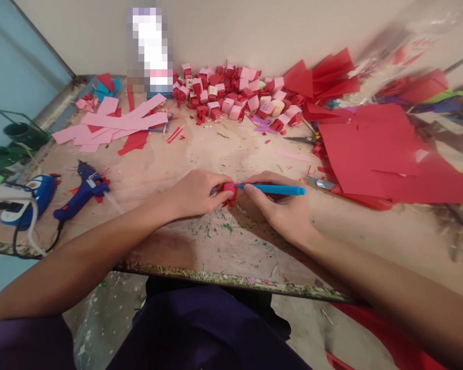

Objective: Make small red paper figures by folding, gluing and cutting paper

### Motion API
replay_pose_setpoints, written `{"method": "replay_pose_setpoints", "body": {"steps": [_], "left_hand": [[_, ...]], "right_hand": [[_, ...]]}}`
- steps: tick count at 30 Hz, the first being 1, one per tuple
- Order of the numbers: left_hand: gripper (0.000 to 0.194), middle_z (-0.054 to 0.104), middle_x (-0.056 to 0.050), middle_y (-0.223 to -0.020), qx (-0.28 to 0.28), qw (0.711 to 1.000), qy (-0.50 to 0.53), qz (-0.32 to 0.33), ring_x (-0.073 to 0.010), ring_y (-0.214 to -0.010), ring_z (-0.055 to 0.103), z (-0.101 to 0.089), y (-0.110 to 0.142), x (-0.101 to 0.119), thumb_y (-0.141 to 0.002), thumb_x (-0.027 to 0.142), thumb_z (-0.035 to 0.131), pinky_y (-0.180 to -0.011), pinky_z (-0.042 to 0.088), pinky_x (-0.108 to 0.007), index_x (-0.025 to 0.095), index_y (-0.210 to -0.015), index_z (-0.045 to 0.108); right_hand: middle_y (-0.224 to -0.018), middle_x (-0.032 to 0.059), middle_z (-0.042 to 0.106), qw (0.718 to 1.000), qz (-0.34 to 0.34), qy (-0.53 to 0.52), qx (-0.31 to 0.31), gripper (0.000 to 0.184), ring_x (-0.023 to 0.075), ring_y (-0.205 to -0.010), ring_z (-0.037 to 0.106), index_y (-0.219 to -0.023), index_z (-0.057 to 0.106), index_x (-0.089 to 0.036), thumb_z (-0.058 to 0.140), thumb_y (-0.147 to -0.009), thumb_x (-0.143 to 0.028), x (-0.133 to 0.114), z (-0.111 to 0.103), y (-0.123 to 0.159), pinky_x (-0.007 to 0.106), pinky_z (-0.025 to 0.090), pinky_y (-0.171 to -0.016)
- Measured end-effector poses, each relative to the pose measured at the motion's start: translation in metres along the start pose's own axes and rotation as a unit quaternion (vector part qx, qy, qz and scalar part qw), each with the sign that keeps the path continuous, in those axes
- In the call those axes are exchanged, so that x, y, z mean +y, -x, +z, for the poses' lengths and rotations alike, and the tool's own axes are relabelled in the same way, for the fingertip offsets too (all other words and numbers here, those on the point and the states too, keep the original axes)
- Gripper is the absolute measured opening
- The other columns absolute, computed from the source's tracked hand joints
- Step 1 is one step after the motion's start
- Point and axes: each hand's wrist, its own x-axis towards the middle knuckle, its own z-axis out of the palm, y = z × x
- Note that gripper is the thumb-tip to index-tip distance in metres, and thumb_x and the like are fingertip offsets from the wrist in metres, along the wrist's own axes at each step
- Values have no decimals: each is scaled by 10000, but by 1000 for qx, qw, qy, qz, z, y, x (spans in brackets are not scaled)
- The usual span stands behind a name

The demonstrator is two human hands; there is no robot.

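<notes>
Between my hands, low over the wooden table (216,241), is a small red paper piece (229,191). My left hand (198,192) pinches it from the left with thumb and fingers. A blue pen (278,189) lies in the grip of my right hand (280,205), its tip pointing left and meeting the red piece or very close to it. Fingers partly cover the piece, so its full shape is hidden. Behind my hands sits a heap of small red and pink paper cubes (235,95), some with faces drawn on them.
Pink paper strips (119,122) lie at the back left, with a blue glue gun (81,192) and its cord nearer. To the right are red paper sheets (370,149), scissors (303,139) and a utility knife (324,183). A blurred upright screen (152,46) leans at the back.
</notes>
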Motion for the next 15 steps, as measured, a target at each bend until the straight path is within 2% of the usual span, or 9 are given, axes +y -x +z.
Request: {"method": "replay_pose_setpoints", "body": {"steps": [6, 15], "left_hand": [[201, 715, -7, -747, -3, 1000, -1, 3, -128, -630, 565, -2, 0, 1, -981, 296, 606, -664, 404, -264, 175, -960, 765], [190, 687, 7, -746, -19, 1000, 7, 5, -120, -632, 541, -1, -1, 3, -987, 312, 627, -669, 392, -265, 175, -904, 729]], "right_hand": [[-832, 32, 801, 1000, -27, 5, 5, 73, 205, -764, 745, -822, 778, -241, 735, -879, -222, 3, -1, 1, 338, 615, -697], [-920, 36, 817, 998, -58, -11, -33, 35, 199, -833, 754, -891, 791, -239, 764, -906, -224, 10, -2, 1, 353, 625, -788]]}}
